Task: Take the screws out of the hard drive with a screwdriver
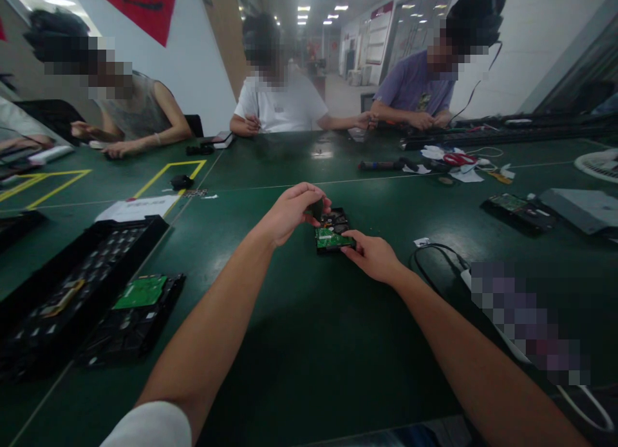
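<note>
A hard drive (328,238) with its green circuit board facing up lies on the dark green table, in front of me at the middle of the head view. My right hand (373,256) grips its near right corner between thumb and fingers. Above its left far part, my left hand (295,212) is closed around a small dark object (317,209), possibly a tool handle. The fingers hide much of that object, and its lower end cannot be made out.
At left, a long black tray (120,241) stands beside another hard drive (140,292). A power strip (502,324) with a blurred-out patch and cables lies right. Farther right are a hard drive (519,209) and a grey box (582,209). Several people sit across the table.
</note>
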Available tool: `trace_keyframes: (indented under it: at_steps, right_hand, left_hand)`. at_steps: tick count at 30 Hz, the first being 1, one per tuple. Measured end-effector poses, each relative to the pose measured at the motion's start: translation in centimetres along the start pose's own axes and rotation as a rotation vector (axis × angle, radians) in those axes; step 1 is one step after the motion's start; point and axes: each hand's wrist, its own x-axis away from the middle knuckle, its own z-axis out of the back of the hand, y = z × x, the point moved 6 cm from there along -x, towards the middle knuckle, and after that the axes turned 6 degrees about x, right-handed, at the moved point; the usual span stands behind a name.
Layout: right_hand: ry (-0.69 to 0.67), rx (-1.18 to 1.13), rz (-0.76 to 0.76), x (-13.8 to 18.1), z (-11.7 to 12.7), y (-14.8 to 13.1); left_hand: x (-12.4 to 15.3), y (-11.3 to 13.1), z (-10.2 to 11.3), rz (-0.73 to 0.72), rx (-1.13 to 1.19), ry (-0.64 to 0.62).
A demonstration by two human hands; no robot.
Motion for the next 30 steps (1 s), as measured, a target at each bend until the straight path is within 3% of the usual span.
trace_keyframes:
  at_steps: [5, 13, 30]
  right_hand:
    - [-0.002, -0.021, 0.006, -0.01, -0.14, 0.19]
    - [0.005, -0.01, 0.001, 0.04, -0.06, 0.2]
    - [-0.002, 0.001, -0.008, 0.06, 0.21, -0.02]
  left_hand:
    - [0.16, 0.78, 0.14, -0.051, -0.162, 0.029]
    - [-0.02, 0.55, -0.22, -0.051, 0.03, -0.045]
    - [-0.01, 0.63, -0.04, -0.121, -0.163, -0.06]
